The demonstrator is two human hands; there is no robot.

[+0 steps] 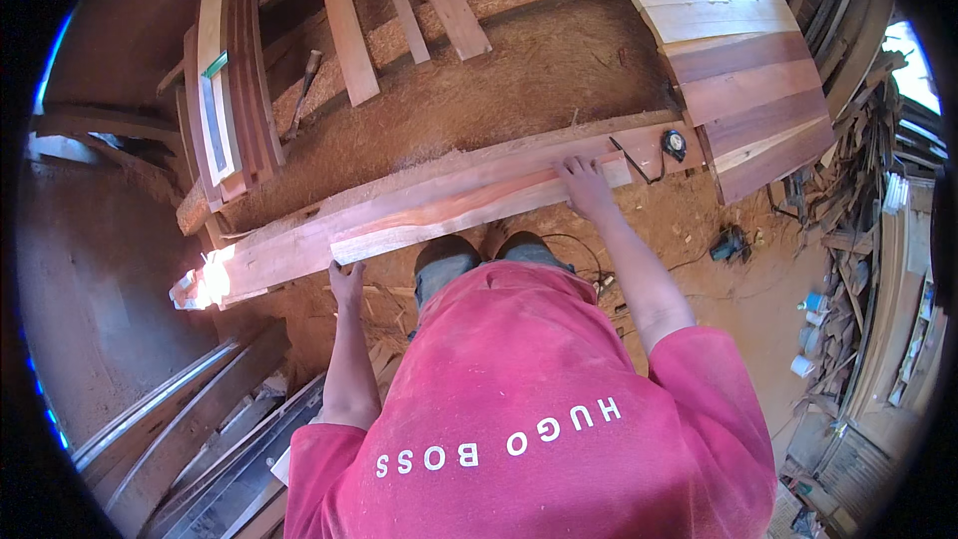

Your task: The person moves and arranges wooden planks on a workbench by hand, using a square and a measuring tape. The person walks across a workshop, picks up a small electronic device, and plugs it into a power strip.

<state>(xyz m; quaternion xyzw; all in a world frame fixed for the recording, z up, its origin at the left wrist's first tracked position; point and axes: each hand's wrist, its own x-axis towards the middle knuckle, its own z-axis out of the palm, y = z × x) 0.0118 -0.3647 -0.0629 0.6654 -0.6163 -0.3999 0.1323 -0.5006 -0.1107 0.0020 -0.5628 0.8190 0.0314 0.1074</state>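
Note:
A reddish-and-pale wooden board lies along the long plank bench in front of my body. My left hand grips its left end from the near corner, with the fingers partly hidden under it. Near the board's right end, my right hand has its fingers over the top face, holding it. Beyond that hand, a thin dark bent piece rests across the board's end and the bench. A black tape measure sits at the bench's right end.
The plank bench runs across the front. Behind it, several loose planks lean over a brown surface near a hammer-like tool. A slatted wood panel stands right, a dark power tool on the floor, wood scraps beyond.

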